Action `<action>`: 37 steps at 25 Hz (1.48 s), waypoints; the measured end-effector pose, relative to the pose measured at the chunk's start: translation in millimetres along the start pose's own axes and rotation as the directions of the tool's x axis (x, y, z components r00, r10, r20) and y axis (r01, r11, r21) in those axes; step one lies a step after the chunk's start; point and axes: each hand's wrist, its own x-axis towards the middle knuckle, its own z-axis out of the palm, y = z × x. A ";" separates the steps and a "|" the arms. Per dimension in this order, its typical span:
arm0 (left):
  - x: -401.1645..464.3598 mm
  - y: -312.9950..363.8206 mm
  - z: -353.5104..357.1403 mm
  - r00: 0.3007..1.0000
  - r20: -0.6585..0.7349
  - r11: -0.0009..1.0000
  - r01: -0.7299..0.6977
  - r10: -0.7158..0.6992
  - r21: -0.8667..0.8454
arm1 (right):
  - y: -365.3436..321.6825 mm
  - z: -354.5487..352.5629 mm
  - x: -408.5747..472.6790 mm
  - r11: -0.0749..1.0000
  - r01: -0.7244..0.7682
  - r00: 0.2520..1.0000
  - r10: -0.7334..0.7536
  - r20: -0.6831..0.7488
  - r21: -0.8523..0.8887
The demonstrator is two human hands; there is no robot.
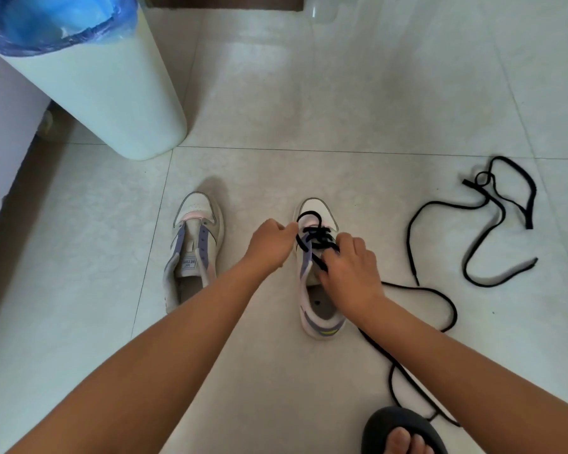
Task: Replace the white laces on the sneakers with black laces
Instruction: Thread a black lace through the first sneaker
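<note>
My two bare forearms extend forward; left hand [269, 245] (fingers curled) and right hand [349, 268] both pinch.

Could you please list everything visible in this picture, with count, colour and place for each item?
Laced sneaker: one, white with purple trim, centre of the floor, partly threaded.
Unlaced sneaker: one, white with purple trim, to its left.
Threaded black lace: one, through the laced sneaker, its free end trailing right and toward the camera.
Loose black lace: one, lying tangled on the tiles at right.
Bin: one, white with a blue liner, upper left.
Floor: pale tiles.
Sandal: one, dark, on a foot at the bottom right.
Left hand: pinches the lace.
Right hand: holds the lace at the eyelets.
</note>
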 end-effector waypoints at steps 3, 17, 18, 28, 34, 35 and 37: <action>8.8 10.4 13.7 0.998 0.043 0.999 0.039 -0.037 -0.029 | -1.8 -7.3 5.1 0.994 -0.004 1.000 0.007 -0.025 0.105; -88.1 -56.6 65.9 0.973 0.087 0.948 -0.187 0.215 -0.257 | 5.2 -3.1 -31.1 0.842 -0.083 0.993 0.027 0.112 0.533; -88.5 -60.8 72.9 0.979 0.016 0.945 -0.192 0.203 -0.264 | 4.4 -1.8 -33.2 0.839 -0.074 0.994 0.016 0.112 0.540; -45.1 -57.4 51.5 0.974 -0.227 0.975 -0.043 -0.008 -0.220 | 56.7 3.2 -116.3 0.927 0.175 0.964 -0.093 -0.250 0.331; -44.8 -56.0 49.6 0.980 -0.197 0.977 -0.050 0.009 -0.208 | 54.8 11.5 -118.8 0.914 0.263 0.954 -0.199 -0.225 0.309; -44.4 -54.7 48.9 0.980 -0.199 0.976 -0.054 0.011 -0.212 | 52.5 17.2 -119.6 0.913 0.301 0.948 -0.255 -0.193 0.275; -44.5 -53.7 49.1 0.981 -0.193 0.976 -0.050 0.009 -0.210 | 53.0 19.4 -119.2 0.903 0.354 0.935 -0.342 -0.091 0.242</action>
